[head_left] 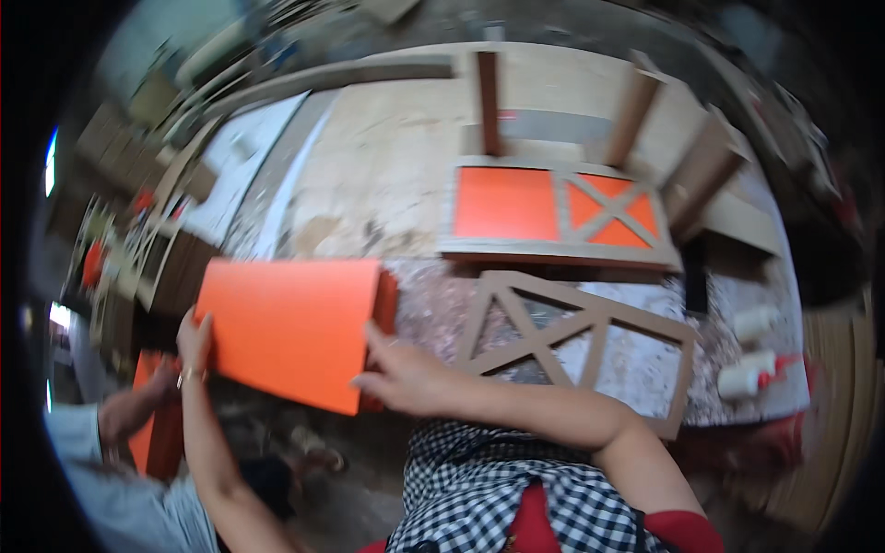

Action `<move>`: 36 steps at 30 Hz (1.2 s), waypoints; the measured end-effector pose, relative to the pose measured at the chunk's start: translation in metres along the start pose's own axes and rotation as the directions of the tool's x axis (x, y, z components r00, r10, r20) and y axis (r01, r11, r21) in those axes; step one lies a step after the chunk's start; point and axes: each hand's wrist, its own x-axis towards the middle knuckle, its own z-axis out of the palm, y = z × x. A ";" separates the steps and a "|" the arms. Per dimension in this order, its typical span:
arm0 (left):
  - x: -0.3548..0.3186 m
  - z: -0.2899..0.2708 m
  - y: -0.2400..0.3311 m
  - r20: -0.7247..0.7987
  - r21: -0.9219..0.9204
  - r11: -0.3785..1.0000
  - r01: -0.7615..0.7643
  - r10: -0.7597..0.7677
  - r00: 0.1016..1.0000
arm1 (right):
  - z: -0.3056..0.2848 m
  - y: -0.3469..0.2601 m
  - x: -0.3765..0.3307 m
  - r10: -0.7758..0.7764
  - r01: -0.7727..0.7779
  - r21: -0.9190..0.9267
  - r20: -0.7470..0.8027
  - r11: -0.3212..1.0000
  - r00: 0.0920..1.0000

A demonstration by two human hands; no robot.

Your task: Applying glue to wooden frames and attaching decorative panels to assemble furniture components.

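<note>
Orange panel (290, 327) overhangs the workbench's (387, 175) near left edge, gripped at both ends: left hand (194, 339) closed on its left edge, right hand (406, 376) pressing the right edge, fingers spread. Wooden lattice frame (576, 341) lies unfilled beside it; a second frame (558, 214) already carries orange backing.

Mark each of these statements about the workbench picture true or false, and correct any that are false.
1. Both of the person's hands are on the orange panel. True: the left hand is at its left edge, the right hand at its right edge.
2. The open wooden lattice frame lies to the left of the orange panel. False: it lies to its right.
3. Two white bottles lie near the right end of the worktable. True.
4. The frame with orange backing has a cross brace in its left half. False: the cross is in its right half.
</note>
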 end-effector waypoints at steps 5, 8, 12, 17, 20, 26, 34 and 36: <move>0.049 0.003 -0.089 -0.103 0.184 0.971 -0.152 0.173 0.979 | 0.024 -0.020 -0.003 0.047 -0.045 0.021 -0.099 0.999 0.994; 0.066 0.006 -0.071 -0.067 0.177 0.974 -0.140 0.154 0.986 | 0.022 -0.011 -0.006 0.059 -0.029 0.203 -0.145 0.979 0.988; 0.069 -0.003 -0.061 -0.040 0.199 0.978 -0.063 0.073 0.997 | 0.027 0.001 -0.006 0.066 -0.001 0.410 -0.144 0.912 0.987; 0.046 -0.006 -0.035 -0.006 0.234 0.971 0.055 -0.056 0.998 | 0.022 0.005 -0.007 0.140 -0.072 0.576 -0.074 0.814 0.987; 0.033 -0.011 0.002 -0.002 0.268 0.954 0.137 -0.142 0.990 | 0.008 -0.003 -0.009 0.222 -0.248 0.798 0.147 0.549 0.964; 0.009 -0.055 0.024 -0.006 0.252 0.901 0.353 -0.363 0.932 | 0.012 -0.007 -0.007 0.017 -0.209 0.978 0.209 -0.004 0.978; -0.029 -0.072 0.111 -0.176 0.228 0.796 0.562 -0.534 0.827 | 0.008 -0.022 -0.012 0.165 -0.046 0.934 -0.014 0.353 0.986; -0.020 -0.083 0.109 -0.177 0.235 0.797 0.556 -0.527 0.831 | 0.009 -0.026 -0.013 0.219 -0.010 0.855 -0.121 0.518 0.968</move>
